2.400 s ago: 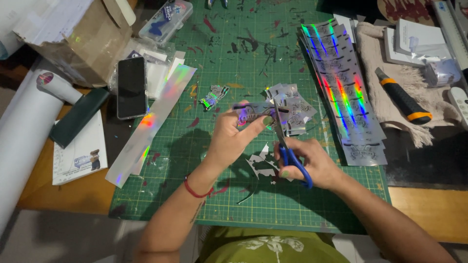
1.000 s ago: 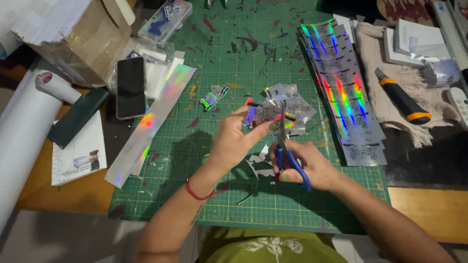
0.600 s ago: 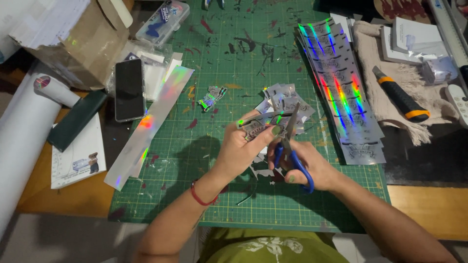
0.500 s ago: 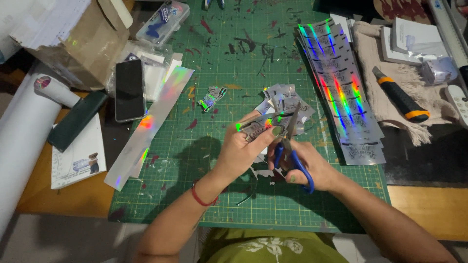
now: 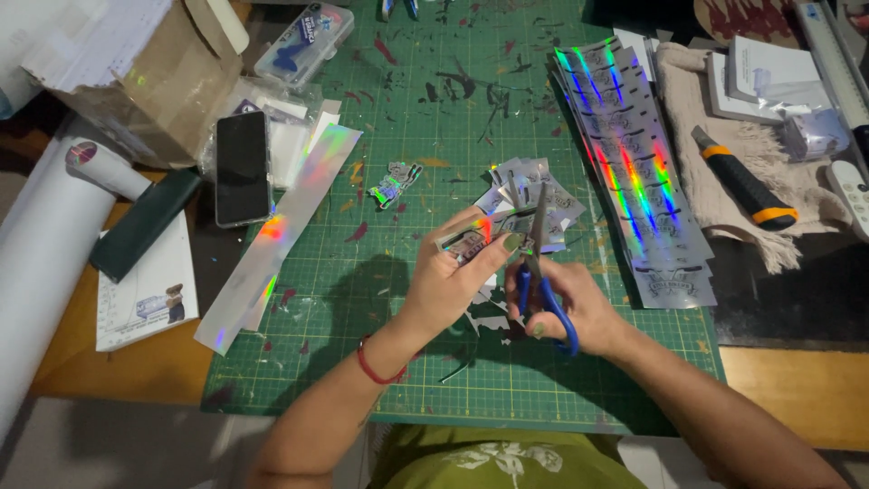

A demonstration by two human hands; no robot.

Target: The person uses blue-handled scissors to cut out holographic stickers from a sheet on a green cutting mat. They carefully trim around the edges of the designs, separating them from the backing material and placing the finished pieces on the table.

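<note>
Holographic sticker (image 5: 472, 239) is pinched in left hand (image 5: 448, 281); blue-handled scissors (image 5: 539, 281) are gripped by right hand (image 5: 579, 308) over green cutting mat (image 5: 434, 118).

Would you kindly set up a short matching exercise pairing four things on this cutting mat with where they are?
Things:
1. scissors
2. sticker piece
3. utility knife
4. phone

Places:
A. on the beige cloth
B. in the left hand
C. beside the cardboard box
D. in the right hand

Pairs: 1-D, 2-B, 3-A, 4-C
</note>
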